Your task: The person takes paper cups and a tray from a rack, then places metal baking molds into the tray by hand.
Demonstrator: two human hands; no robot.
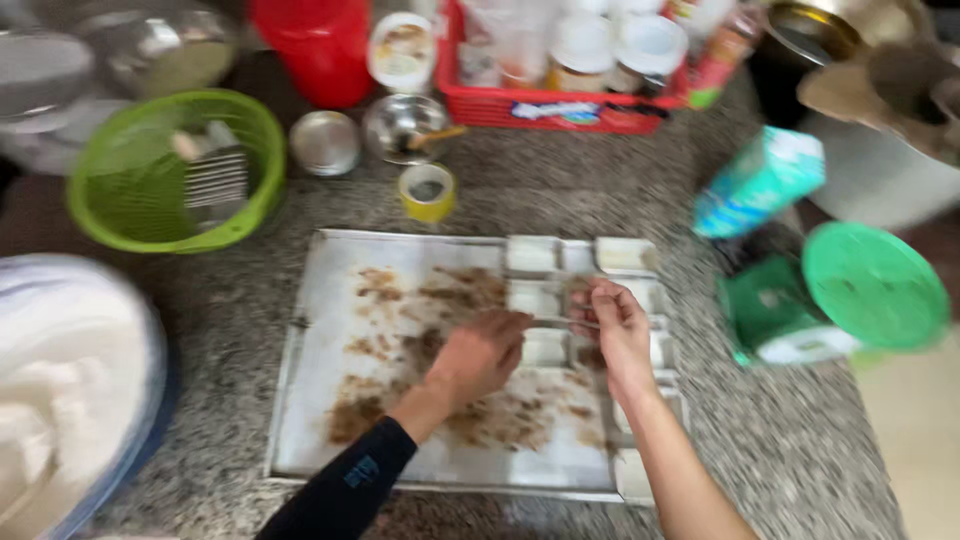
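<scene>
A metal baking tray (330,300) lies on the granite counter, smeared with brown crumbs and lined on its right side with several small pale squares (532,253). My left hand (480,355), in a dark sleeve, rests over the tray's middle with fingers curled. My right hand (612,325) hovers just right of it above the squares. A thin metal utensil (560,321) spans between the two hands; motion blur hides which hand grips it.
A green basket (120,205) holding a metal cutter sits at left, a white-filled bowl (60,390) at lower left. A tape roll (428,192), small steel bowls (405,127) and a red crate (560,105) stand behind. Green containers (850,290) crowd the right.
</scene>
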